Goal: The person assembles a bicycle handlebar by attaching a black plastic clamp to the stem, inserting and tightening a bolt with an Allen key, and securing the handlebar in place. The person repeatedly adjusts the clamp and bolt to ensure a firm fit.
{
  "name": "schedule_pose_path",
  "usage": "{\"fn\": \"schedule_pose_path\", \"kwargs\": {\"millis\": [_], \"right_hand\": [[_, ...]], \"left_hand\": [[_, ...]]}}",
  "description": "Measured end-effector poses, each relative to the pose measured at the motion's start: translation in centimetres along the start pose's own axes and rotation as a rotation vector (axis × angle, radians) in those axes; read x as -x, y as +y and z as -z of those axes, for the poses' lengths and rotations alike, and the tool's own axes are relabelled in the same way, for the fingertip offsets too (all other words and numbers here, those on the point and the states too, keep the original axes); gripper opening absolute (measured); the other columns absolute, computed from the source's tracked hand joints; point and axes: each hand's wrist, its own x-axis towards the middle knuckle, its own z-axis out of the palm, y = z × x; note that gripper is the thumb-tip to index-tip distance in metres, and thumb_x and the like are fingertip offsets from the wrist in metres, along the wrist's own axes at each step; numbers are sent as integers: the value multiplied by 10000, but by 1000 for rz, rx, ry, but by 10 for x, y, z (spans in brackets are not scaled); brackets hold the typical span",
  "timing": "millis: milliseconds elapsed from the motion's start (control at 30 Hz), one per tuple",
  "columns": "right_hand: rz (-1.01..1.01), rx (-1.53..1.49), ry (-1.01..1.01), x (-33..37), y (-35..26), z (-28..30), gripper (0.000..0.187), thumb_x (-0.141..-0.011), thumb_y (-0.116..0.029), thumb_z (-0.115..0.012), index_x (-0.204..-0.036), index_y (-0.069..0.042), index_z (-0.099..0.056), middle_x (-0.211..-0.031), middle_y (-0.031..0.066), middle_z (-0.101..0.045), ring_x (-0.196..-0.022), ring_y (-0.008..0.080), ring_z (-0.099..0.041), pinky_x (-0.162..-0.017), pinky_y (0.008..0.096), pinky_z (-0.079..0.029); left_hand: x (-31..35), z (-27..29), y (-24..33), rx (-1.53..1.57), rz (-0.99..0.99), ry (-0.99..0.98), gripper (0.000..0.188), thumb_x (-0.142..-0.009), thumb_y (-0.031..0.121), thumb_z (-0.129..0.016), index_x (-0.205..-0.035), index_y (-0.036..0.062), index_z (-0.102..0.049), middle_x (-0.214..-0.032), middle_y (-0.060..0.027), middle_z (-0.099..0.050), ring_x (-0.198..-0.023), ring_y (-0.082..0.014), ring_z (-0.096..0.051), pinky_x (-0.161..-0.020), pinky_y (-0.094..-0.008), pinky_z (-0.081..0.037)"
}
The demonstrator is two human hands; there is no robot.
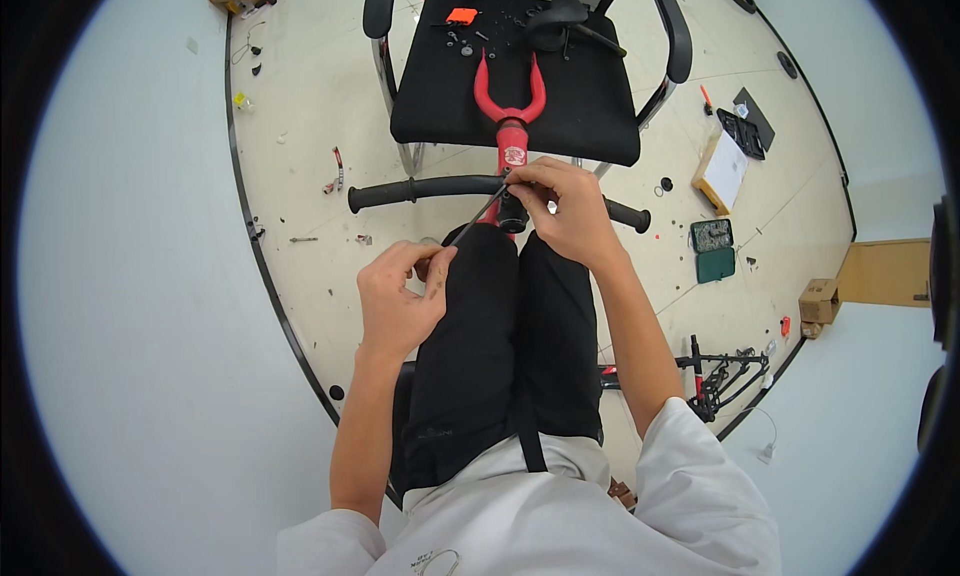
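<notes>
Spanning the space between two bare hands, a thin, straight, dark-grey metal rod [480, 213] is held slantwise above a lap in black trousers [475, 326]. Its lower end is pinched by the left hand [403, 288], thumb and fingertips closed on it; its upper end is pinched by the right hand [568, 208], just beside the middle of a black tubular handlebar with dark end grips [445, 186]. Whether a small fastener is also gripped there cannot be told, since the spot is covered by the fingers. A smooth red two-pronged bicycle fork [511, 116] is seen at the handlebar's middle, its prongs pointed over a black fabric chair seat [430, 116]. The rod is judged light, stiff and hardly fragile, but easily rolled between fingertips; it is best taken near its ends. Fork and handlebar are judged heavier and rigid, best held at the fork's neck or an end grip.
</notes>
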Motion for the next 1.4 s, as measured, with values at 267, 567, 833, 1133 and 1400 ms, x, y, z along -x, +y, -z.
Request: {"fn": "schedule_pose_path", "kwargs": {"millis": [267, 567, 833, 1133, 1400], "right_hand": [[-10, 10, -18, -1, -4, -1, 91, -835, 17, -704, -925, 28, -706, -791, 92, -638, -627, 190, -582, -592, 311, -464], [0, 93, -58, 1, -6, 1, 83, -827, 18, -694, -906, 12, -668, -799, 102, -611, -667, 244, -601, -612, 339, -479], [82, 99, -73, 2, 1, -3, 152, -823, 27, -713, -966, -20, -731, -894, 67, -663, -718, 211, -640, -648, 325, -506], [88, 133, -196, -12, 1, 12, 147, -789, -1, -738, -935, 7, -754, -867, 104, -679, -767, 282, -684, -707, 344, -544], [18, -23, -239, -16, -3, 22, 165, -785, 15, -739, -950, 27, -742, -803, 126, -699, -689, 234, -662, -654, 320, -523]], "left_hand": [[2, 3, -2, -4, 3, -13, 78, -807, -1, -771, -808, -5, -693, -674, -89, -637, -538, -172, -552, -527, -294, -433], [-9, 11, -10, -55, -17, -75, 56, -821, 13, -761, -832, 0, -708, -699, -99, -630, -570, -211, -568, -538, -317, -442], [-25, 20, -7, -162, -64, -156, 53, -829, 34, -768, -842, 9, -723, -669, -73, -618, -571, -156, -547, -522, -292, -403], [-41, 22, 13, -114, -15, -144, 66, -841, 42, -762, -846, -6, -717, -701, -74, -659, -556, -148, -522, -526, -287, -396], [-33, 18, 12, -137, 39, -89, 72, -836, 53, -768, -821, -6, -728, -666, -72, -651, -546, -144, -507, -521, -285, -382]]}}
